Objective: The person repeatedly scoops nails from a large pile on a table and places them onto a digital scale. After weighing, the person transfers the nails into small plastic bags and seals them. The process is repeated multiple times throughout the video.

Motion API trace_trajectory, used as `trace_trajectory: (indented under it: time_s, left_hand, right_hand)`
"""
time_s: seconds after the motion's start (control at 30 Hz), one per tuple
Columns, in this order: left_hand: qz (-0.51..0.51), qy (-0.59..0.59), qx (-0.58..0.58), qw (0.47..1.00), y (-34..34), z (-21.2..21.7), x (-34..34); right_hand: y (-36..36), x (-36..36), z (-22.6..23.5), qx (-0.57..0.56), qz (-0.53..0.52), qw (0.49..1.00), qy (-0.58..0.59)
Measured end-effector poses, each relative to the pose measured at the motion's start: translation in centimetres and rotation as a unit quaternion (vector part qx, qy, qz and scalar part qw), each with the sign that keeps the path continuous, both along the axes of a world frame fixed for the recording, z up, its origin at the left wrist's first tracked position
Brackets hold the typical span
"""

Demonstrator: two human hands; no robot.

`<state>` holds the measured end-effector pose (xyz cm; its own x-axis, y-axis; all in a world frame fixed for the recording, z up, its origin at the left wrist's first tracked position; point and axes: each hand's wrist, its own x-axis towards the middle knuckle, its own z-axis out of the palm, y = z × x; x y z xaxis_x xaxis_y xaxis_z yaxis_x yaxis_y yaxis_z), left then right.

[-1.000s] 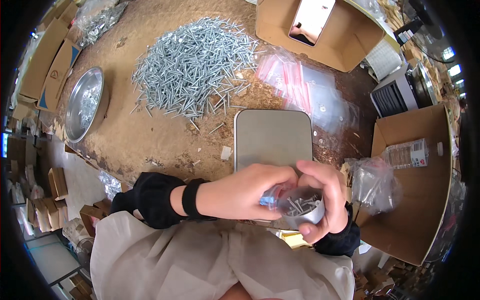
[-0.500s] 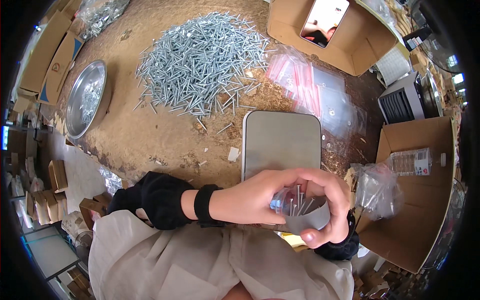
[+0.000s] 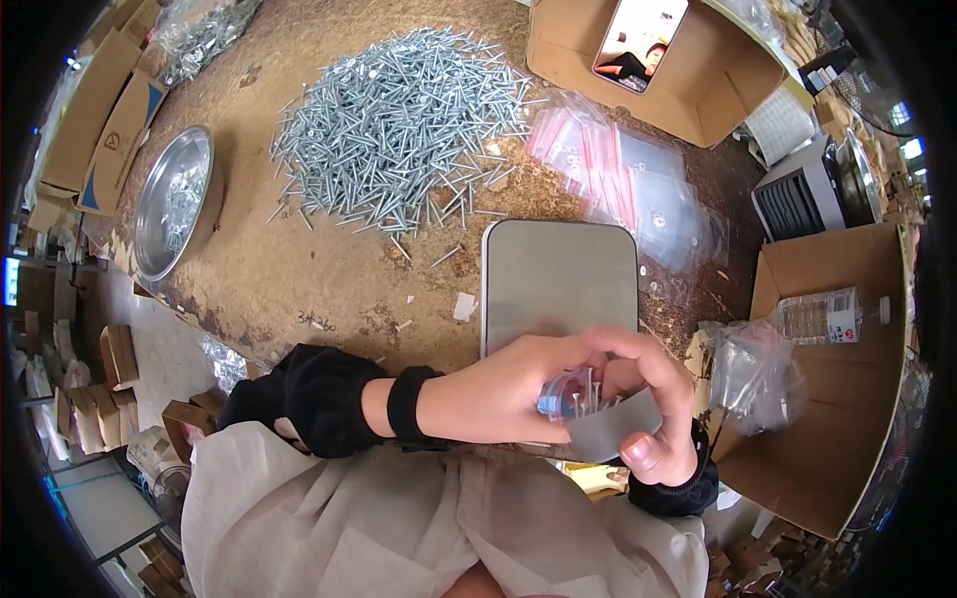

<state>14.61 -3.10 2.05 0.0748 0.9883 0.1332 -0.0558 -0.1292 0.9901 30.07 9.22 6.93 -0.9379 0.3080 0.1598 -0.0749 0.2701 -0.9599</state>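
Observation:
Close to my body, at the near edge of a flat scale (image 3: 560, 279), my left hand (image 3: 488, 399) is closed around a small clear plastic bag (image 3: 555, 399) with a bluish patch; its fingertips are partly hidden. My right hand (image 3: 670, 399) curls round a small grey cup (image 3: 616, 429), thumb on the near side. The cup tips toward the bag's mouth, and several screws (image 3: 590, 391) show between them, slightly blurred. Beyond the scale lies a large heap of silver screws (image 3: 399, 130). Flat clear zip bags with red strips (image 3: 608, 179) spread to the heap's right.
A metal bowl (image 3: 179, 204) with shiny contents stands at the left. A phone (image 3: 640, 42) leans in a cardboard box (image 3: 713, 95) at the far right. Nearer, another carton (image 3: 827, 419) holds a plastic bottle (image 3: 822, 316) and crumpled clear plastic (image 3: 755, 379).
My right hand has tilted the grey cup further left, toward the bag. The screws that stood up in it have shifted and show lower. My left hand stays nearly in place.

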Motion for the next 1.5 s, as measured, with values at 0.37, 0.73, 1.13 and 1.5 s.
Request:
trace_trajectory:
  time_s: [0.37, 0.73, 1.13, 1.5]
  left_hand:
    - [0.058, -0.008, 0.081, 0.995, 0.4, 0.0, 0.4]
    - [0.033, -0.033, 0.007, 0.999, 0.1, 0.1, 0.2]
    - [0.05, -0.065, -0.011, 0.997, -0.1, 0.5, 0.1]
    - [0.019, -0.041, -0.025, 0.999, -0.1, 0.6, -0.4]
  right_hand:
    - [-0.6, 0.3, 0.6, -0.114, 0.015, 0.99, -0.083]
    - [-0.2, 0.3, 0.2, -0.146, 0.029, 0.988, -0.037]
    - [-0.2, 0.8, -0.1, -0.232, 0.011, 0.972, -0.019]
    - [-0.5, 0.6, 0.3, -0.223, -0.034, 0.971, -0.077]
